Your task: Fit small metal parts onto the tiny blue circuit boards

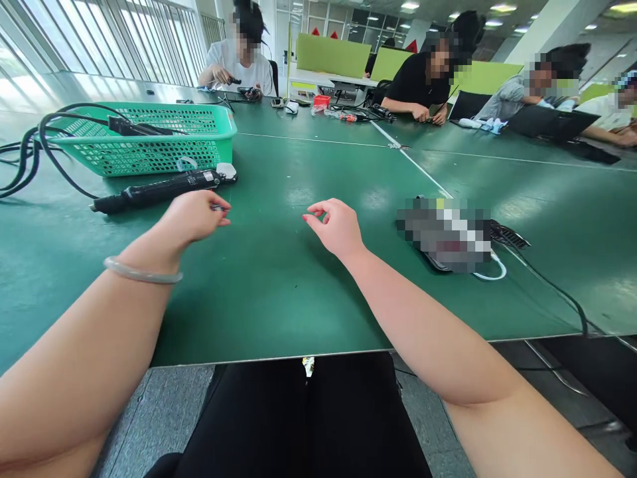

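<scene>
My left hand hovers over the green table with its fingers pinched on a small dark part that I cannot make out. A pale bangle circles that wrist. Just beyond it lies a black electric screwdriver on its side, with a cable running off to the left. My right hand floats over the table's middle, fingers curled and thumb meeting forefinger; whether it holds anything is unclear. A blurred-out flat device lies to the right of my right hand, with a white cable under it.
A green plastic basket with black cables stands at the back left. Several people sit working along the far side of the table, with tools and laptops before them. A black cable trails off the table's right front edge.
</scene>
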`<state>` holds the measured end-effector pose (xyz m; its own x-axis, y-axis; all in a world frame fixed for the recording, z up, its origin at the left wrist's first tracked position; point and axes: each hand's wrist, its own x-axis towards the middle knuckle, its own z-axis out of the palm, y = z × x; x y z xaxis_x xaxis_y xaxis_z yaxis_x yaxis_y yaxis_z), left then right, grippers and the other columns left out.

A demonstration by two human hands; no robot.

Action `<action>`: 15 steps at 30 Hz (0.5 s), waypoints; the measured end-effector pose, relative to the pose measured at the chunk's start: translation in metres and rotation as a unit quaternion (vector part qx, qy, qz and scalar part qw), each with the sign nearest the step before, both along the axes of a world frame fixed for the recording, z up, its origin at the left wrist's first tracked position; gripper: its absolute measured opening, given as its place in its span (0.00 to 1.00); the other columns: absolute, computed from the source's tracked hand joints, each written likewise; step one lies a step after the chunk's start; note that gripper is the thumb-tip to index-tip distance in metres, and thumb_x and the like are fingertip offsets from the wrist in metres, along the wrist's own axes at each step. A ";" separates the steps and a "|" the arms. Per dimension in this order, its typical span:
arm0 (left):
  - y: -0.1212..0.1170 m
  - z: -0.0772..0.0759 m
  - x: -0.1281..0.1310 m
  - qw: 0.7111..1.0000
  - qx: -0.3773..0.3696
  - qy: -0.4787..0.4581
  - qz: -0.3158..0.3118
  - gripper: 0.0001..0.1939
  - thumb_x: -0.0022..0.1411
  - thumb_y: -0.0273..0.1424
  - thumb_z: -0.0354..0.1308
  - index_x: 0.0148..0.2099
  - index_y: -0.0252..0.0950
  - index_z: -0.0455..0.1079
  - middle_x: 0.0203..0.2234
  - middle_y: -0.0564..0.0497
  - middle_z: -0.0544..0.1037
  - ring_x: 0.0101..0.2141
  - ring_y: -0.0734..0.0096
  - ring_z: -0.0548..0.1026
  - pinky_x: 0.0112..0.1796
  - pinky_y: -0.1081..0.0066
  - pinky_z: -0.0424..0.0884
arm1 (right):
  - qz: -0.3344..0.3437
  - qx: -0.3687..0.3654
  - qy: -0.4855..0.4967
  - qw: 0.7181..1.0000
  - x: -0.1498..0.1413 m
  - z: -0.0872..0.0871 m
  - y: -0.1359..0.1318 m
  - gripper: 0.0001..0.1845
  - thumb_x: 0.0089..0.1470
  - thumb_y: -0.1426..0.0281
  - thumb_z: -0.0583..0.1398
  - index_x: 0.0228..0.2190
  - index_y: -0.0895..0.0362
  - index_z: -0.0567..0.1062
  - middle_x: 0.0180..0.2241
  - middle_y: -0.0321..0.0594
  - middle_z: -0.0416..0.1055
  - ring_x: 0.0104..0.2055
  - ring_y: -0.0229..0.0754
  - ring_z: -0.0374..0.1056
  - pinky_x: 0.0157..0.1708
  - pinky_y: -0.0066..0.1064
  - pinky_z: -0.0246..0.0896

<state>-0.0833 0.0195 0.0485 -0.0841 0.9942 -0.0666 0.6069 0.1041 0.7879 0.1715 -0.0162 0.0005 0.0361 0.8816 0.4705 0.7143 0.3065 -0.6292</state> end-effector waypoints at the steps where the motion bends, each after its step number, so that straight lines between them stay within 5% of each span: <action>1: 0.002 0.004 -0.014 0.996 0.024 0.085 0.013 0.09 0.46 0.24 0.66 0.22 0.37 0.68 0.13 0.56 0.67 0.26 0.68 0.69 0.39 0.68 0.61 | -0.009 -0.006 0.015 1.000 0.007 0.001 0.002 0.11 0.52 0.63 0.61 0.34 0.57 0.77 0.35 0.39 0.73 0.30 0.36 0.63 0.33 0.31 0.59; 5: 0.007 0.018 -0.051 0.964 0.011 0.265 0.001 0.13 0.36 0.34 0.70 0.17 0.41 0.66 0.08 0.58 0.62 0.24 0.69 0.59 0.33 0.71 0.54 | -0.023 -0.017 0.047 0.998 0.025 -0.002 0.008 0.11 0.51 0.63 0.62 0.33 0.57 0.77 0.33 0.39 0.73 0.31 0.37 0.63 0.35 0.32 0.60; 10: 0.006 0.029 -0.060 0.928 -0.085 0.362 -0.009 0.18 0.31 0.41 0.71 0.16 0.41 0.65 0.09 0.59 0.64 0.25 0.68 0.59 0.31 0.73 0.49 | -0.009 -0.024 0.039 0.999 0.022 -0.002 0.008 0.13 0.51 0.62 0.62 0.36 0.57 0.78 0.34 0.40 0.73 0.29 0.36 0.63 0.34 0.32 0.61; 15: 0.016 0.022 -0.081 0.931 -0.090 0.353 0.014 0.21 0.24 0.46 0.72 0.17 0.42 0.66 0.09 0.60 0.65 0.25 0.67 0.59 0.31 0.73 0.49 | -0.009 0.056 0.048 0.997 0.032 0.055 -0.013 0.17 0.60 0.60 0.54 0.42 0.57 0.75 0.39 0.41 0.74 0.30 0.32 0.65 0.35 0.29 0.63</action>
<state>-0.1643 0.0352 0.0710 -0.1955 0.9692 -0.1495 0.9622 0.2191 0.1620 0.2031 -0.0290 0.0551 0.1007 0.8231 0.5590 0.6591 0.3656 -0.6572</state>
